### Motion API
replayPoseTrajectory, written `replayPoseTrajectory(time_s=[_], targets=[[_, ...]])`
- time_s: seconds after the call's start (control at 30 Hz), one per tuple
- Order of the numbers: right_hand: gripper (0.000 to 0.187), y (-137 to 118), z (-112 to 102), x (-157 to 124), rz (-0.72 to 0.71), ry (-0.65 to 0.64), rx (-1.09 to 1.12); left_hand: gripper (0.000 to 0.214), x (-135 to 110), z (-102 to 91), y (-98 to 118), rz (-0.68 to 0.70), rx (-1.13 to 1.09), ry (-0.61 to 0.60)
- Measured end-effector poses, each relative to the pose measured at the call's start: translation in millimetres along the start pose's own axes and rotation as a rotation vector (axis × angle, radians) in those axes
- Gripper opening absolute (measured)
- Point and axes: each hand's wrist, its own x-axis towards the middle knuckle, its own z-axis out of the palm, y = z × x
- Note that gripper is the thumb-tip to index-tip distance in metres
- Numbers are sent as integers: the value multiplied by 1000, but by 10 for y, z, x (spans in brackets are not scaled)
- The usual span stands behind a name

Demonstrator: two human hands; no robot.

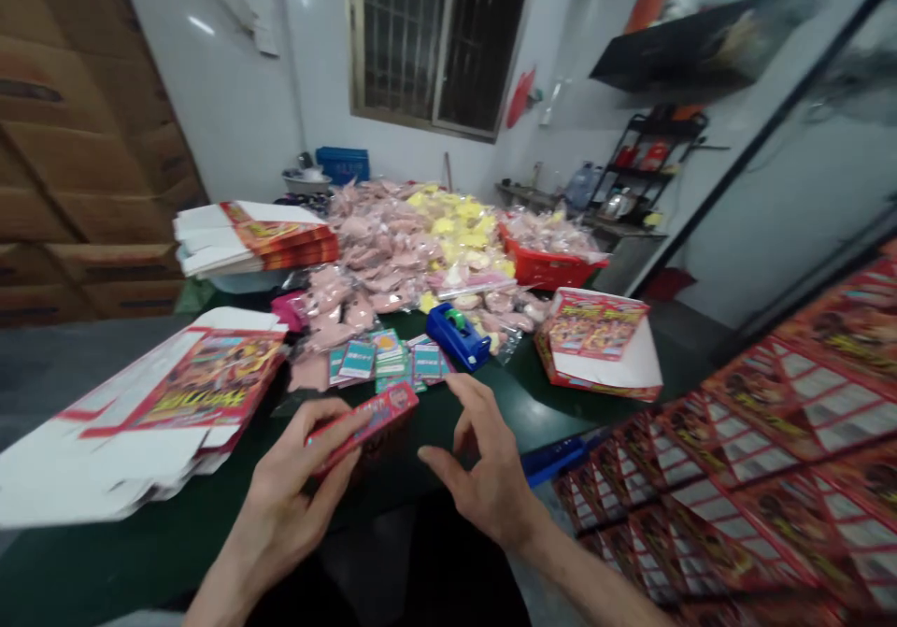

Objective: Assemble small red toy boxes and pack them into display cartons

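My left hand (287, 487) grips a small red printed carton (371, 426) by its long sides, tilted across my palm. My right hand (487, 468) hovers just beside the carton with its fingers curled and apart, holding nothing. Beyond both hands lie several teal printed cards (385, 361) and a blue tape dispenser (457, 335) on the dark green table (553, 403). A stack of flat red-and-white carton blanks (189, 412) sits to the left of my left hand.
Heaped pink packets (371, 253) and yellow packets (455, 235) cover the table's far side, near a red basket (539, 267) and a partly folded carton (595, 342). More flat blanks (735, 477) stack up at right. Large cardboard boxes (84, 160) stand at left.
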Motion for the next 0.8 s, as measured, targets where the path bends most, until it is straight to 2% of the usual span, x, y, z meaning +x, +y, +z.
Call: replayPoseTrajectory(time_s=[0.07,0.1,0.13,0.2,0.27,0.37,0.43,0.53,0.57,0.67,0.73,0.8], targets=[[57,-76,-351,85,-168,-234,-194,37,64,58,136,84,-70,-123],[52,-92,-514,118,-199,-329,-269,39,112,115,210,115,-122,-175],[45,-93,-674,146,-199,-398,-319,40,169,190,279,134,-181,-223],[30,-43,-1019,181,-147,-429,-348,43,310,389,379,131,-301,-274],[20,74,-1432,197,-70,-352,-319,46,479,647,425,76,-412,-245],[21,380,-2170,217,47,-106,-296,45,749,1125,480,2,-485,-184],[29,655,-2654,251,129,6,-303,45,918,1489,568,66,-461,-279],[38,1098,-3202,366,223,46,-445,50,1128,2065,754,253,-311,-534],[38,1234,-3324,422,254,39,-519,53,1183,2254,807,302,-199,-623],[33,1559,-3542,625,320,18,-694,61,1286,2757,869,336,-79,-721],[32,1704,-3598,767,353,5,-782,63,1306,2989,821,328,-15,-764],[33,1811,-3592,890,399,-6,-892,58,1299,3112,723,320,53,-799]])
